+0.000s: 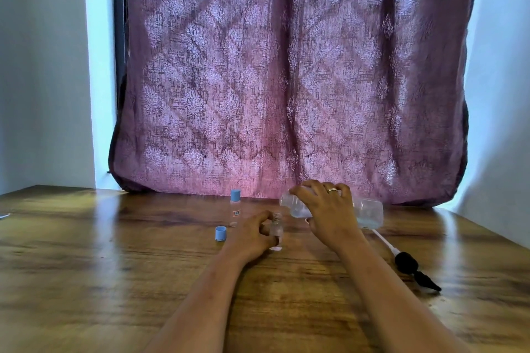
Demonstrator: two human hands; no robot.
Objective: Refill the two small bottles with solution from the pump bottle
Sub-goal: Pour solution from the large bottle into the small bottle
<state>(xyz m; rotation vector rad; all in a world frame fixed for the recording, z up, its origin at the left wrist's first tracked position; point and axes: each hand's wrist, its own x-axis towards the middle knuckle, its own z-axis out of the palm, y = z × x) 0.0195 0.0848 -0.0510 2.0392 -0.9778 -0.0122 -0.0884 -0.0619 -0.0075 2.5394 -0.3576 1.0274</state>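
Pouring stage, seen from across the table (114, 252). The right hand (329, 209) wraps its fingers over the clear pump bottle (368, 212), which is held on its side above the wood, mouth toward the left. The left hand (252, 233) pinches the uncapped small bottle (276, 228) between thumb and fingers, upright on the table just below that mouth. Chief hazard, as judged: the wide mouth may release more than the narrow neck accepts, so solution runs down the outside onto the wood. A light, nearly weightless small bottle could also tip if the pinch loosens. Contents: a shallow pool of clear liquid lies along the lower wall of the pump bottle. The level in the uncapped small bottle cannot be told. The second small bottle (235, 209) stands apart to the left, blue-capped, seemingly near empty. A loose blue cap (220, 233) rests beside the left hand. The black pump head (407, 262) with its tube lies to the right.
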